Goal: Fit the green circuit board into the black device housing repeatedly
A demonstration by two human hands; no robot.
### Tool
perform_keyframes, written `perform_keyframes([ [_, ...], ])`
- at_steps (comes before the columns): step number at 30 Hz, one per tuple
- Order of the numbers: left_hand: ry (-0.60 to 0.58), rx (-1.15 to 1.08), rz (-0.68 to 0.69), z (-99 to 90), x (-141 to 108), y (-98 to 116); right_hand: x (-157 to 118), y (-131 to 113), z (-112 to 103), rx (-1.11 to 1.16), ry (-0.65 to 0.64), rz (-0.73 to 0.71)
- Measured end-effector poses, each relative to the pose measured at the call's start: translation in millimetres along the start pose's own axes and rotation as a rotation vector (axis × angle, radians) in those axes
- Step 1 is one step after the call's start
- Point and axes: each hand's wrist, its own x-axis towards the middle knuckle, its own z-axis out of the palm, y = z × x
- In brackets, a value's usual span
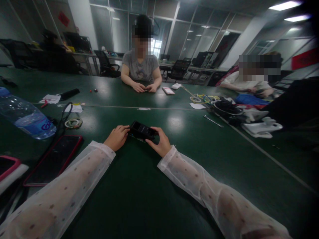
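Observation:
A black boxy device [143,130] with a dark recessed window at its left end is held just above or on the green table [139,172], between my two hands. My left hand [117,137] has its fingers together against the device's left end. At the other end, my right hand [159,142] grips the device between the thumb below and the fingers above. The undersides of the device and the fingertips behind it are hidden.
To the left are a water bottle [32,118], a red-edged phone [56,159] and a cable coil [73,123]. A wrench [213,121] and a white plastic part [261,127] lie right. A person [141,68] sits opposite; another person [254,79] sits far right.

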Motion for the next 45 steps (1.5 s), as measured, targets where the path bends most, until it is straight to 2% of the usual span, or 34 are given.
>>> perform_keyframes([
  [10,-0.013,0.005,0.013,-4.1,-0.6,3.2,-1.8,12.2,5.5,-0.076,-0.159,0.129],
  [19,-0.009,-0.011,0.006,-4.3,-0.6,2.2,-1.1,12.4,4.6,-0.063,-0.184,0.166],
  [38,0.003,-0.017,0.012,-1.3,0.2,0.6,-1.2,15.8,6.6,-0.102,-0.174,0.114],
  [45,0.001,-0.020,0.026,-2.2,-0.5,0.1,-1.8,16.2,5.8,-0.097,-0.187,0.135],
])
